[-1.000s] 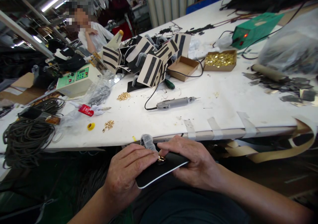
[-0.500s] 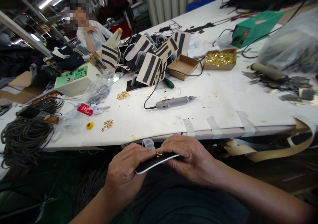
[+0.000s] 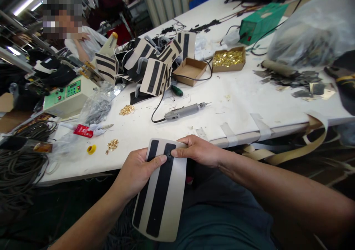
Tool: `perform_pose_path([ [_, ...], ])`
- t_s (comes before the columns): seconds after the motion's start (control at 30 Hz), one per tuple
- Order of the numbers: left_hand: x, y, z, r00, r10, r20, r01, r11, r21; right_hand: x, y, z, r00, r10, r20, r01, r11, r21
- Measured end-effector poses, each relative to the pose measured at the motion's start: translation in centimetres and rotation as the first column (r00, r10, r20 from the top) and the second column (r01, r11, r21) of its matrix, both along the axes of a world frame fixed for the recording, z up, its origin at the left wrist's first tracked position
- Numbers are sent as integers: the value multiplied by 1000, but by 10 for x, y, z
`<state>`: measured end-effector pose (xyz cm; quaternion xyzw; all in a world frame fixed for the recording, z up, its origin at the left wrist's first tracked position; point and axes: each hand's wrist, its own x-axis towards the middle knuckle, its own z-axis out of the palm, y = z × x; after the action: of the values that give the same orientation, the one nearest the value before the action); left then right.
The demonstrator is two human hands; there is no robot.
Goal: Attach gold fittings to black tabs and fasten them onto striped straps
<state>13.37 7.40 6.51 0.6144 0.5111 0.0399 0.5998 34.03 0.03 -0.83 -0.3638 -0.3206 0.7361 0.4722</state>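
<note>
A cream panel with black strips (image 3: 177, 194) is held tilted over my lap, its striped face toward me. At its left edge my left hand (image 3: 140, 166) is closed on it, thumb pressed on the wider black strip. My right hand (image 3: 198, 151) grips the top right corner, its thumb beside a small dark spot near the strip's upper end. The fingers behind the panel are hidden. Beyond my hands a grey electric screwdriver (image 3: 183, 112) lies on the white table (image 3: 210, 98), its cord running back toward a heap of similar striped panels (image 3: 154, 76).
Small gold parts (image 3: 112, 145) lie in piles at the left, near a yellow tape roll (image 3: 91, 149). An open cardboard box (image 3: 191, 70) stands beside a box of gold pieces (image 3: 229, 59). A green power unit (image 3: 260, 22) is behind. Across the table sits a person (image 3: 83, 43).
The panel has turned from nearly edge-on, dark side up with a gold piece showing, to its striped face toward me. My hands have risen slightly with it. The view has shifted right.
</note>
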Motion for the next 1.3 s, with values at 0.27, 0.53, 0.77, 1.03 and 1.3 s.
perform_pose_path([
  [0.27,5,7,-9,995,94,36,-88,988,-125,-1,8,-10,993,-38,-116,30,997,-66],
  [0.53,4,11,-17,977,199,76,-171,945,-280,-7,11,-10,993,-57,-102,41,988,-150],
  [0.77,2,16,-22,968,232,100,-188,927,-324,-10,16,-10,993,-68,-99,47,979,-199],
  [1.03,-10,25,-47,975,207,84,-184,957,-225,-8,35,-13,981,2,193,26,989,-143],
  [1.3,-19,62,-94,989,145,-29,-67,615,786,-3,108,1,498,133,857,-209,978,-31],
])
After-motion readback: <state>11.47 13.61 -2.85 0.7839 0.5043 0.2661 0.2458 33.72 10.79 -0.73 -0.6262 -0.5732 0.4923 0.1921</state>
